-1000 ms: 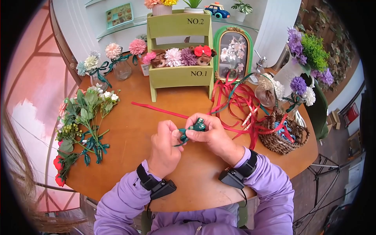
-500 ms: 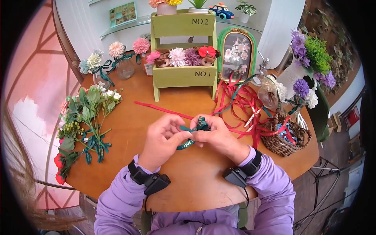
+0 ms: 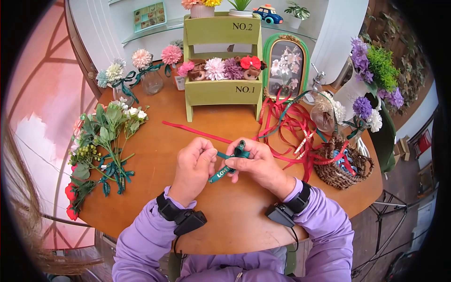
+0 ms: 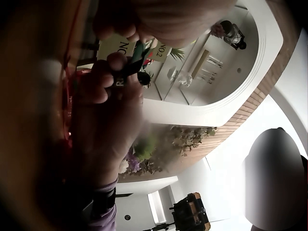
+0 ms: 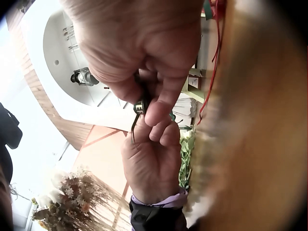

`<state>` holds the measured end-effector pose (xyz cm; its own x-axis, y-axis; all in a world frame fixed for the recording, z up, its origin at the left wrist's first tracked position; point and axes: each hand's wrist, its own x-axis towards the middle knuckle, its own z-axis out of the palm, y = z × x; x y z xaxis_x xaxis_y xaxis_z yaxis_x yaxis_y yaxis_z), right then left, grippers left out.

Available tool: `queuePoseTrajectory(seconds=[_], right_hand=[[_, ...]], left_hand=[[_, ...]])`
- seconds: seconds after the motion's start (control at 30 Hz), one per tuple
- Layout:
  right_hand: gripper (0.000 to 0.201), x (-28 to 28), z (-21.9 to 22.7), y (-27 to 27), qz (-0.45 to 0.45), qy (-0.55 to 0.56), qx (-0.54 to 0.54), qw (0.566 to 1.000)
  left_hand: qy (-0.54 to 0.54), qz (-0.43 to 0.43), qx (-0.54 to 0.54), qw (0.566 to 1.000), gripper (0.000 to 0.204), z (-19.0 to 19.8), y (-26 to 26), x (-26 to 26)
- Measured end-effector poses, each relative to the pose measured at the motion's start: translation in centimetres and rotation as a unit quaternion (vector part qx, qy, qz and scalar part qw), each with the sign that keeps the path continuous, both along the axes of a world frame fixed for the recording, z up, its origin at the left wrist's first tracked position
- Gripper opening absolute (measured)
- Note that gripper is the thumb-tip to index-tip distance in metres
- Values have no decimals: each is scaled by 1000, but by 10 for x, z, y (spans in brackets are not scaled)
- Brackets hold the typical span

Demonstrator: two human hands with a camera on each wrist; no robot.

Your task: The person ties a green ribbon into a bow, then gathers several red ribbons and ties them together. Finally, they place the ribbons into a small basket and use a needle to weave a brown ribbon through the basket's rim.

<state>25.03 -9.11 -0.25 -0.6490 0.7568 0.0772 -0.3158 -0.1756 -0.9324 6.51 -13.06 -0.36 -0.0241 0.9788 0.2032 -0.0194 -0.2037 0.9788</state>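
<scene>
Between both hands, over the middle of the table, is a dark green ribbon [image 3: 219, 175] with pale lettering that reads LOVE. It is gathered into loops, one standing up above the fingers. My right hand [image 3: 261, 165] pinches the gathered middle between thumb and fingers, while a lettered tail hangs down to the left. With thumb and forefinger, my left hand [image 3: 193, 165] pinches another end of the ribbon at its left side. In the right wrist view, the ribbon [image 5: 139, 107] shows at the right hand's fingertips, close to the left hand [image 5: 153, 166].
A long red ribbon [image 3: 197, 131] lies behind the hands, leading to a red ribbon heap [image 3: 293, 127]. At right stands a wicker basket [image 3: 334, 175]. Artificial flowers [image 3: 110, 129] with green bows lie at left. A green two-tier stand [image 3: 223, 95] is at the back.
The green ribbon's loop now stands up and its lettered tail hangs down left. The left hand opened its fingers somewhat, then closed them on a ribbon end. The head view has shifted slightly.
</scene>
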Motion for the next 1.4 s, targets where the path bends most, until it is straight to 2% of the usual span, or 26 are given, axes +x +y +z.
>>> queuePoseTrajectory(seconds=[0.23, 0.33, 0.4, 0.43, 0.5, 0.53, 0.6, 0.7, 0.83, 0.9, 0.93, 1.0, 1.03, 1.1, 1.2, 1.3, 1.4], right_hand=[[14, 3, 4, 1, -22, -19, 17, 999], [20, 3, 4, 5, -46, -46, 10, 998], [33, 3, 0, 7, -20, -91, 39, 995], [33, 2, -1, 7, -18, -92, 38, 995], [34, 2, -2, 5, -18, -97, 49, 994], [34, 2, 1, 4, -18, -97, 49, 994], [39, 1, 9, 0, -25, -106, 60, 992], [43, -1, -4, 3, -31, -45, 60, 997], [43, 1, -7, 7, -27, -67, 57, 996], [36, 1, -10, 6, -15, -42, 19, 999], [36, 0, -7, 4, -15, -42, 19, 999], [29, -4, 2, -1, -4, -134, -13, 991], [29, -4, 0, -1, -5, -134, -14, 991], [21, -4, -7, -2, -8, -123, -11, 992], [18, -4, 0, -4, -42, -68, -53, 995], [14, -9, -3, -5, -52, -27, -49, 997], [10, -7, -2, -4, -28, -69, -48, 996]], left_hand=[[-8, -23, -8, 1000, 11, -2, 5, -5], [-67, -37, 32, 997, 5, -2, 10, -3], [-17, -49, 77, 996, 18, 3, 8, 1], [-17, -47, 76, 996, 18, 2, 7, 0], [1, -103, 7, 995, 21, 1, 5, -4], [0, -103, 7, 995, 21, 2, 5, -7], [-19, -125, -98, 987, 12, 5, 6, -14], [18, -104, -97, 990, 8, 0, 11, -18], [14, -92, -67, 993, 8, -6, 11, -16], [-82, -68, -75, 991, 5, -6, 9, -15], [-82, -68, -75, 992, 5, -7, 9, -15], [-134, -59, -86, 985, 4, -9, 8, -12], [-134, -60, -87, 985, 4, -9, 7, -11], [-199, -95, -135, 966, 6, -7, 5, -9], [-201, -99, -116, 968, 7, -13, 6, -9], [-184, -74, -131, 971, 8, -1, 2, -3], [-181, -85, -139, 970, 7, -6, 2, -1]])
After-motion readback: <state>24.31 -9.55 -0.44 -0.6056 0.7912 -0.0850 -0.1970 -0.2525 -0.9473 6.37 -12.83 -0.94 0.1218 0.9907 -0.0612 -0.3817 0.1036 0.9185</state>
